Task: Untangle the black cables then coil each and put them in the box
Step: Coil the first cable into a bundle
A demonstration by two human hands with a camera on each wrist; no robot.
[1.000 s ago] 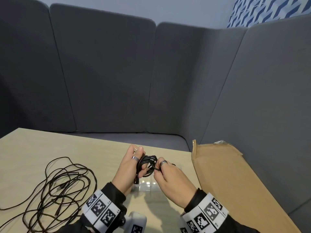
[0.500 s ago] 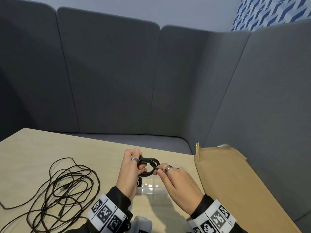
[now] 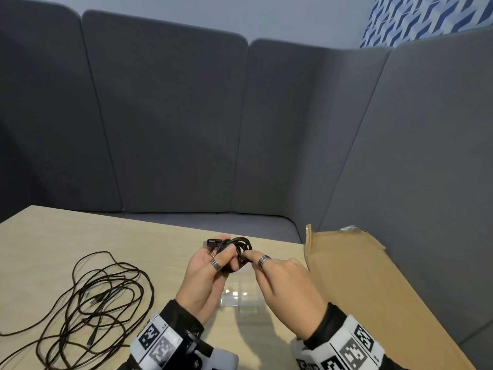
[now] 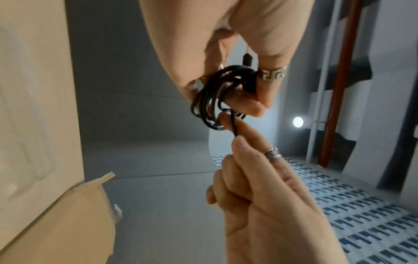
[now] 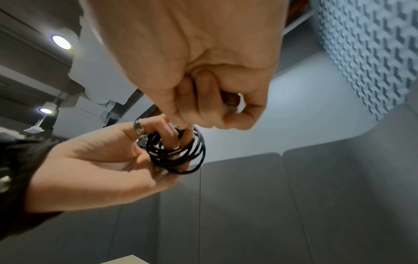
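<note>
Two hands (image 3: 202, 279), one coiled cable (image 3: 237, 248)

the coiled black cable (image 3: 238, 248) is sitting as a small tight bundle of several loops, held up above the table, with a black plug end (image 3: 213, 241) sticking out on its left side. one strand is leading out of the coil toward the right. the other black cable (image 3: 88, 303) is lying loose on the left part of the table, sprawling in wide messy overlapping loops. the cardboard box (image 3: 354, 276) is lying at the table's right edge, well apart from the loose cable.
</note>
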